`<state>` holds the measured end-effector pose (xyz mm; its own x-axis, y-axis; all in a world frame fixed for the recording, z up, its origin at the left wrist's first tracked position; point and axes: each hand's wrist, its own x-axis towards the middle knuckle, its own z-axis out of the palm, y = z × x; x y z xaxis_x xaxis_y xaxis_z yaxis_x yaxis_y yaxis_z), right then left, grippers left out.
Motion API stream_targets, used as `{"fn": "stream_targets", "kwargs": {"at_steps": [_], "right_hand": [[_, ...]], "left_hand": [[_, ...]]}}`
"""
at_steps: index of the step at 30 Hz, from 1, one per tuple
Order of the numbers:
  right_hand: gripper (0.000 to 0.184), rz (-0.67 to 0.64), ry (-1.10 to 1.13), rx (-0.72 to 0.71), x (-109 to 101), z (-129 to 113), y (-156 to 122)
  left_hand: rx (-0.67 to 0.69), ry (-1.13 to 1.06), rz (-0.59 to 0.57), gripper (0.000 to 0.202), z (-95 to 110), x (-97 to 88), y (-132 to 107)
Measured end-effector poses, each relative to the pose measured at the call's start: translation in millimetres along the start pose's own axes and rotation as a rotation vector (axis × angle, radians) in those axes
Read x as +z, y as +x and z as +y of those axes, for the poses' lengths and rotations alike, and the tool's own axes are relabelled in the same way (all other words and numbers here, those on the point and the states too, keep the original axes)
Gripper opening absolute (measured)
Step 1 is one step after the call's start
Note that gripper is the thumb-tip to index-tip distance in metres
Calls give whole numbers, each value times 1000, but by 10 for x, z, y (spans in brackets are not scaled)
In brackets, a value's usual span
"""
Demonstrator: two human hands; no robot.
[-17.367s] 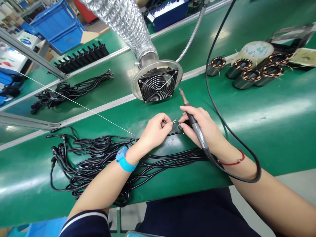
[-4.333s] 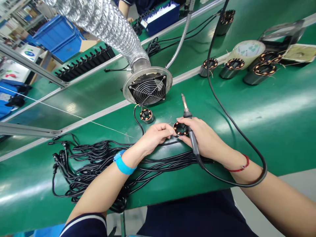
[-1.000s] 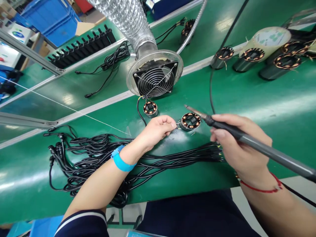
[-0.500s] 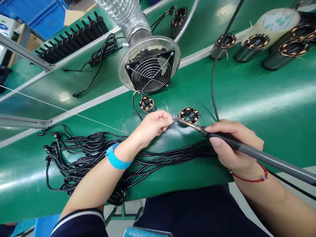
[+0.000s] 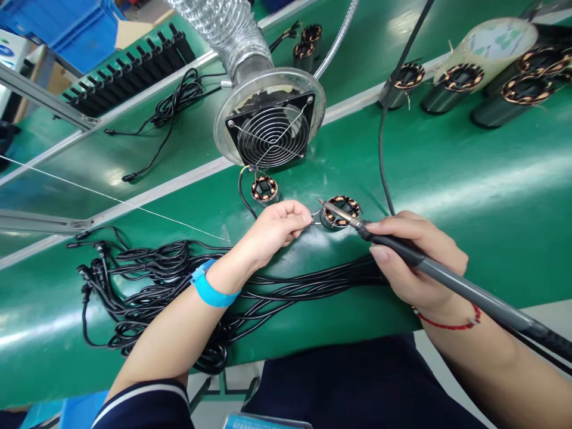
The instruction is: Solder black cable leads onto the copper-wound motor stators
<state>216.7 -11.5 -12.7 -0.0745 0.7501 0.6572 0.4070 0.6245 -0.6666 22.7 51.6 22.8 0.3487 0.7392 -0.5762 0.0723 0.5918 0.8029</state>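
My left hand (image 5: 283,223) is closed in a pinch on thin wire leads (image 5: 316,223), which reach from its fingertips to the side of a motor stator (image 5: 329,224). Copper windings ring the top of that stator, which stands on the green bench. A soldering iron (image 5: 473,293) is gripped pen-like in my right hand (image 5: 420,259). Its metal tip passes over the stator's near rim and ends just above the leads, apart from them as far as I can see. Behind my left hand stands a second stator (image 5: 265,189) with a black cable attached.
A fume extractor fan (image 5: 273,137) on a silver duct hangs over the bench. Bundled black cables (image 5: 156,292) lie under and beside my left forearm. More stators (image 5: 451,89) and a tape roll (image 5: 500,44) stand back right. The iron's cord (image 5: 383,143) hangs behind my right hand.
The soldering iron's tip has lifted off the leads beside the stator and shifted up. My right hand has moved slightly left. My left hand keeps its pinch in nearly the same place.
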Motion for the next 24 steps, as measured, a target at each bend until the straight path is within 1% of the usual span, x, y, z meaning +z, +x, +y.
{"fn": "stream_targets", "kwargs": {"at_steps": [2, 5, 7, 10, 15, 17, 20, 22, 24], "right_hand": [[31, -23, -17, 2, -4, -19, 14], [34, -77, -73, 48, -36, -76, 65], [36, -126, -127, 51, -64, -122, 138], [32, -198, -200, 66, -80, -166, 278], [27, -265, -215, 229, 36, -110, 402], [30, -287, -217, 210, 111, -68, 395], [37, -294, -218, 103, 208, -21, 363], [38, -270, -220, 55, 255, 3, 341], [38, -239, -187, 50, 290, 25, 320]], "left_hand": [[6, -3, 4, 15, 0, -1, -1], [20, -10, 2, 14, -6, -7, 0], [34, -13, 0, 13, -15, -11, 3], [81, -9, -2, 13, -33, -17, 11], [220, 55, 11, 12, -59, -23, 6], [262, 75, -2, 9, -65, -23, -4], [301, 77, -8, 9, -75, -20, -19], [333, 85, 6, 11, -86, -16, -23], [368, 120, 34, 10, -104, -16, -26]]}}
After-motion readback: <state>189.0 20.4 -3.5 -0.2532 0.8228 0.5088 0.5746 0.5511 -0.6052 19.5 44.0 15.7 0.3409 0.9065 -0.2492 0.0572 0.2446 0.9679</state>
